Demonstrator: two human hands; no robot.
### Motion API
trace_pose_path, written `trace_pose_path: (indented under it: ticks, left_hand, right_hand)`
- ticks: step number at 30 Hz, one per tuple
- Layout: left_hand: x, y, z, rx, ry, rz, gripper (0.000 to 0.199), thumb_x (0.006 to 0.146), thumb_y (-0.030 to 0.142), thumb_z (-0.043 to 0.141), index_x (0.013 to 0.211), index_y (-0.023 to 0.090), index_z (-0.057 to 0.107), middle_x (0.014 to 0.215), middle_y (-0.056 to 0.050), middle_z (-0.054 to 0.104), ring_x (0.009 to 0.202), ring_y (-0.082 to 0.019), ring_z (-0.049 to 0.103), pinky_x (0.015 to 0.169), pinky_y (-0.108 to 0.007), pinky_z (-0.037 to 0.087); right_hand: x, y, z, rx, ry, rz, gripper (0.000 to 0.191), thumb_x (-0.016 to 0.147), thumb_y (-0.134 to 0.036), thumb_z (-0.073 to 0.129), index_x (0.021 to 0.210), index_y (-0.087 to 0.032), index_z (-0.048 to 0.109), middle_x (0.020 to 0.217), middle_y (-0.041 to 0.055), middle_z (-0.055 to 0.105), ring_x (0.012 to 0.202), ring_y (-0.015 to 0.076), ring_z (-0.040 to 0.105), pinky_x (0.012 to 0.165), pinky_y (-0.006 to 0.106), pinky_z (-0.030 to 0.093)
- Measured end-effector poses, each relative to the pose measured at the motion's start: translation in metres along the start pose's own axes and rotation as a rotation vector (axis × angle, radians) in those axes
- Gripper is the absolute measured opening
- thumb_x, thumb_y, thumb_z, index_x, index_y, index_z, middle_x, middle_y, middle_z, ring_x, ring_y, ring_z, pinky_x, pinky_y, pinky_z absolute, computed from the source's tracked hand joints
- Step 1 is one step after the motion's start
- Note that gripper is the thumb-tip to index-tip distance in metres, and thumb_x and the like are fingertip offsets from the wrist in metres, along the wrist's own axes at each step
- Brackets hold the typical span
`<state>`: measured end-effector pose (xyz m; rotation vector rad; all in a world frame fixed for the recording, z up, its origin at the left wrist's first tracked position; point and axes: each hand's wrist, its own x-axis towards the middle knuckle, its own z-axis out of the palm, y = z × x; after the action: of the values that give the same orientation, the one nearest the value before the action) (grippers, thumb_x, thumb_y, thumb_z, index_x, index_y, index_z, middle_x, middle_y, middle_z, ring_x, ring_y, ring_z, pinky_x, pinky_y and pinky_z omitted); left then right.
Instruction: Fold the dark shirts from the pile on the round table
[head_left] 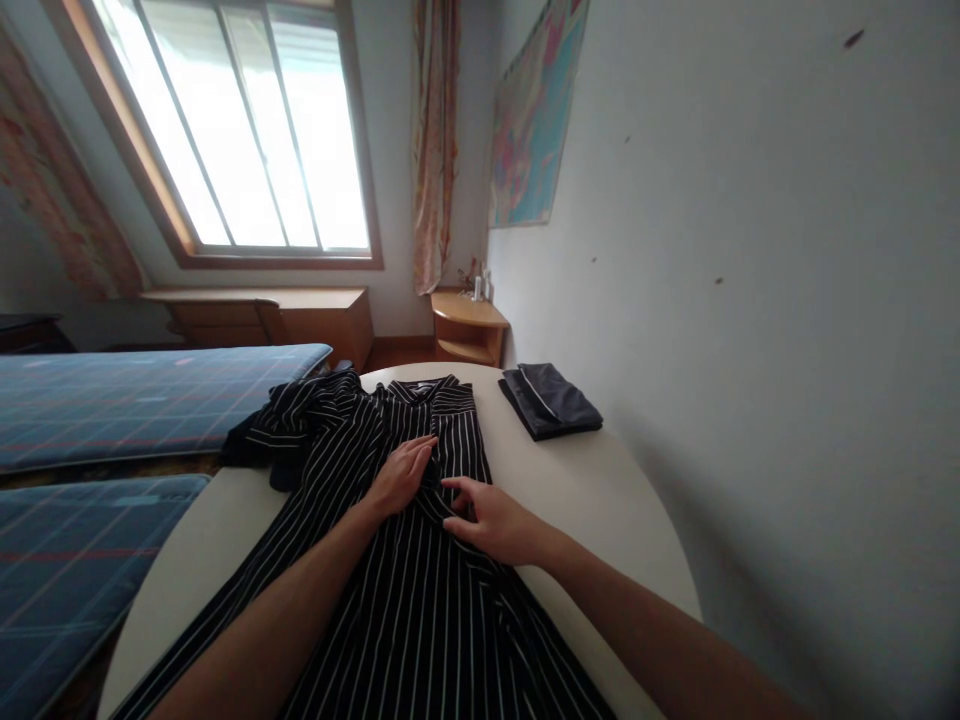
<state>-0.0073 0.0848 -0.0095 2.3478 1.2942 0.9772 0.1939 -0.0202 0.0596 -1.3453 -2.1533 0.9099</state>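
A black shirt dress with white stripes (405, 620) lies spread over the round table, collar at the far side and its lower part running toward me. Its left sleeve side is bunched near the table's left edge. My left hand (403, 477) rests on the middle of the dress, fingers stretched out and close together. Just right of it, my right hand (491, 517) is over the dress with thumb and forefinger apart and nothing visible between them. A small raised fold of the cloth lies between the two hands.
The white table (637, 500) stands close to the right wall. A folded dark cloth (555, 400) lies at its far right. Blue plaid mattresses (150, 405) are on the left. A desk (322, 310) and a corner shelf (469, 312) stand behind.
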Motion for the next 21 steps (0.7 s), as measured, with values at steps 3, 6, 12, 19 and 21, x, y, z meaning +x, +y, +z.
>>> trace_pose_path:
  ticks: [3, 6, 12, 19, 21]
  left_hand:
    - [0.0, -0.004, 0.001, 0.024, 0.052, -0.018, 0.054, 0.106, 0.039, 0.022, 0.124, 0.017, 0.067, 0.131, -0.008, 0.066, 0.127, -0.021, 0.057, 0.112, -0.043, 0.042]
    - [0.0, -0.007, 0.005, 0.112, 0.043, 0.018, 0.051, 0.106, 0.036, 0.025, 0.118, 0.017, 0.07, 0.127, -0.009, 0.068, 0.123, -0.021, 0.059, 0.11, -0.043, 0.044]
    - [-0.001, -0.019, 0.018, 0.397, -0.011, 0.183, 0.041, 0.104, 0.028, 0.034, 0.127, 0.01, 0.063, 0.133, -0.015, 0.063, 0.131, -0.026, 0.053, 0.113, -0.046, 0.039]
    - [0.016, -0.026, 0.028, 0.527, -0.017, 0.311, 0.035, 0.103, 0.02, 0.035, 0.113, 0.013, 0.068, 0.129, -0.014, 0.065, 0.13, -0.024, 0.053, 0.112, -0.043, 0.039]
    - [0.025, -0.024, 0.031, 0.541, -0.018, 0.286, 0.034, 0.103, 0.019, 0.035, 0.11, 0.014, 0.068, 0.128, -0.013, 0.065, 0.129, -0.024, 0.053, 0.111, -0.043, 0.039]
  right_hand:
    - [0.0, 0.001, 0.006, -0.011, -0.081, -0.018, 0.044, 0.089, -0.027, 0.06, 0.13, -0.013, 0.064, 0.103, 0.0083, 0.075, 0.091, 0.0204, 0.069, 0.085, 0.03, 0.052]
    - [0.002, 0.005, 0.008, 0.002, -0.151, -0.072, 0.034, 0.091, -0.016, 0.048, 0.113, -0.018, 0.074, 0.103, 0.0056, 0.076, 0.096, 0.0188, 0.07, 0.091, 0.03, 0.052]
    - [-0.003, 0.012, 0.015, -0.162, 0.007, -0.25, 0.053, 0.08, -0.015, 0.064, 0.133, -0.015, 0.062, 0.142, 0.0135, 0.056, 0.133, 0.0262, 0.05, 0.115, 0.038, 0.038]
    - [0.006, 0.029, 0.012, -0.223, -0.025, -0.193, 0.051, 0.091, -0.029, 0.06, 0.138, -0.009, 0.057, 0.147, 0.0192, 0.05, 0.14, 0.0287, 0.043, 0.119, 0.043, 0.032]
    - [0.012, 0.036, 0.003, -0.193, 0.001, -0.186, 0.041, 0.094, -0.031, 0.056, 0.129, -0.011, 0.064, 0.138, 0.0169, 0.059, 0.133, 0.027, 0.05, 0.115, 0.04, 0.036]
